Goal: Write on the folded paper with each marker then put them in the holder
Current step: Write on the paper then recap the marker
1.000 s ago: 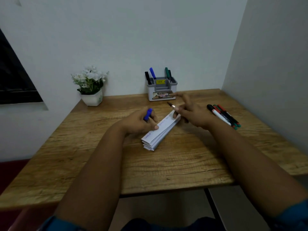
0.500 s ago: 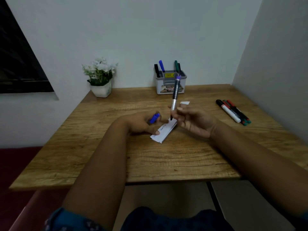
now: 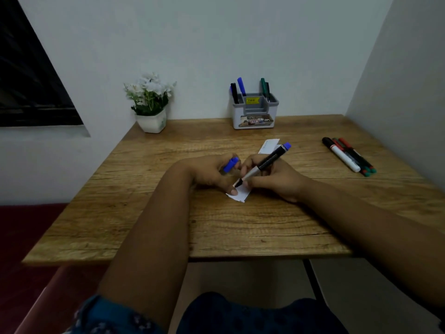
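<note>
A folded white paper (image 3: 240, 195) lies in the middle of the wooden table (image 3: 216, 225), mostly hidden under my hands; its far end shows behind them. My right hand (image 3: 272, 177) grips a black marker (image 3: 265, 163) with a blue end, its tip down on the paper's near part. My left hand (image 3: 209, 173) holds the blue cap (image 3: 230, 164) and pins the paper with its thumb. The grey-white holder (image 3: 255, 114) stands at the back by the wall with several markers upright in it.
Three markers (image 3: 349, 155) lie side by side at the table's right, near the side wall. A white pot of white flowers (image 3: 150, 104) stands at the back left. The table's front edge is close to my lap.
My right hand turned the marker from tip-up to upright and now has lowered it, slanted, with the tip on the paper. My left hand stayed on the paper with the cap. The view shifted.
</note>
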